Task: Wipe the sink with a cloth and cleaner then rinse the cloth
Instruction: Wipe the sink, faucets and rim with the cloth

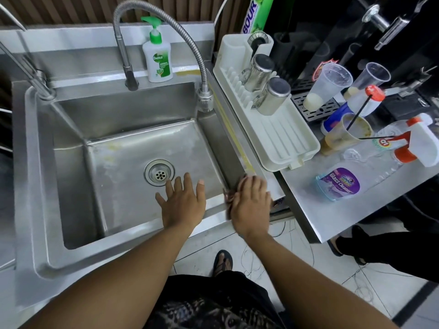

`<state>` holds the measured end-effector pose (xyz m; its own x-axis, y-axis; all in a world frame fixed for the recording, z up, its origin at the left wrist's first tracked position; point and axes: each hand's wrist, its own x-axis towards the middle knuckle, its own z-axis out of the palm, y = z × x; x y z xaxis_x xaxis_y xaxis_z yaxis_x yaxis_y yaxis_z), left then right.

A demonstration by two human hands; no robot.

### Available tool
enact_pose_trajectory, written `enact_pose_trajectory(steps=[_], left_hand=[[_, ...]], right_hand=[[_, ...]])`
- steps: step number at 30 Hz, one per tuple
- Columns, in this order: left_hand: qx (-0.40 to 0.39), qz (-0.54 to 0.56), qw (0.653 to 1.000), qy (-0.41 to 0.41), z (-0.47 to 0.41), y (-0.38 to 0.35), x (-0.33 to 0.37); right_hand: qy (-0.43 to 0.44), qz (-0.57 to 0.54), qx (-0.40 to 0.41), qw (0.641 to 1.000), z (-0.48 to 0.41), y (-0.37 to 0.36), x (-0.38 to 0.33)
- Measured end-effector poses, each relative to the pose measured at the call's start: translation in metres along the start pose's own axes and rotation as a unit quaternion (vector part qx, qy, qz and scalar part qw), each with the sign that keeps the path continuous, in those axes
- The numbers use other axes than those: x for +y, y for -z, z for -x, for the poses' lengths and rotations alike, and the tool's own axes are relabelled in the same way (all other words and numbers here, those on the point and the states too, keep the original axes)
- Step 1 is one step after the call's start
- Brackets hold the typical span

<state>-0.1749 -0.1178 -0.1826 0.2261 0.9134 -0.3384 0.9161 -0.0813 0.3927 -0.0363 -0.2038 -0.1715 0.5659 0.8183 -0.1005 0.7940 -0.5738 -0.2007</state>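
The stainless steel sink (71, 162) filled the left of the view, its drain (159, 172) near the middle of the basin floor. The left hand (181, 205) hovered flat over the basin at about 5 o'clock from the drain, fingers spread apart and gripping nothing. The right hand (250, 205) pressed down on the sink's front right corner rim, at 3 o'clock from the left hand. It was blurred, and a dark cloth (228, 198) showed only as a sliver under its fingers at the hand's left edge; the fingers lay flat over the cloth rather than curled, though the blur made the exact grip hard to tell.

A flexible spring faucet (199, 67) arched over the basin from the back rim, its nozzle hanging at the basin's right back corner. A Dettol soap pump bottle (156, 60) stood on the back ledge at 12 o'clock from the drain.

On the surface (332, 214) to the right, a glass cleaner spray bottle (356, 176) lay on its side at 3 o'clock from the right hand, apart from it. A white dish rack (285, 143) sat at 1 o'clock from that hand, holding two upturned steel mugs (273, 96). Plastic cups (327, 89) stood beyond it.
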Motion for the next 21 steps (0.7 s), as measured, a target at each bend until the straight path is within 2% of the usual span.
enact_pose_trajectory(steps=[3, 5, 6, 8, 10, 12, 13, 15, 17, 18, 20, 21], left_hand=[[0.007, 0.016, 1.000, -0.002, 0.000, 0.001, 0.000], [0.008, 0.021, 1.000, -0.004, 0.002, 0.001, -0.001], [0.010, 0.023, 1.000, -0.007, 0.002, 0.001, -0.001], [0.010, 0.024, 1.000, -0.009, 0.003, 0.002, -0.001], [0.009, 0.025, 1.000, -0.009, 0.003, 0.002, -0.001], [0.005, 0.026, 1.000, -0.008, 0.002, 0.002, -0.001], [0.006, 0.027, 1.000, -0.007, 0.003, 0.002, -0.001], [0.008, 0.035, 0.999, -0.009, 0.003, 0.003, -0.001], [0.016, 0.054, 0.998, -0.010, 0.003, 0.003, -0.001], [0.021, 0.063, 0.998, -0.011, 0.004, 0.004, -0.001], [0.037, 0.083, 0.996, -0.016, 0.005, 0.004, -0.001], [0.043, 0.095, 0.994, -0.017, 0.006, 0.005, -0.002]], right_hand=[[0.174, -0.014, -0.049, 0.983, 0.028, -0.005, -0.015], [0.204, 0.004, -0.064, 0.977, 0.016, 0.001, 0.004], [0.176, 0.024, -0.046, 0.983, 0.004, 0.004, 0.019], [0.044, 0.057, 0.004, 0.997, -0.020, 0.012, 0.049], [-0.071, 0.047, -0.001, 0.996, -0.031, 0.017, 0.059], [-0.104, 0.017, 0.006, 0.994, -0.025, 0.013, 0.039], [-0.075, 0.010, 0.016, 0.997, -0.015, 0.009, 0.022], [0.046, -0.001, -0.004, 0.999, 0.013, -0.003, -0.011], [0.169, 0.008, -0.046, 0.985, 0.034, -0.007, -0.020], [0.203, 0.013, -0.056, 0.977, 0.031, -0.001, -0.014], [0.196, 0.041, -0.043, 0.979, 0.007, 0.005, 0.013], [0.149, 0.056, -0.032, 0.987, -0.007, 0.008, 0.027]])
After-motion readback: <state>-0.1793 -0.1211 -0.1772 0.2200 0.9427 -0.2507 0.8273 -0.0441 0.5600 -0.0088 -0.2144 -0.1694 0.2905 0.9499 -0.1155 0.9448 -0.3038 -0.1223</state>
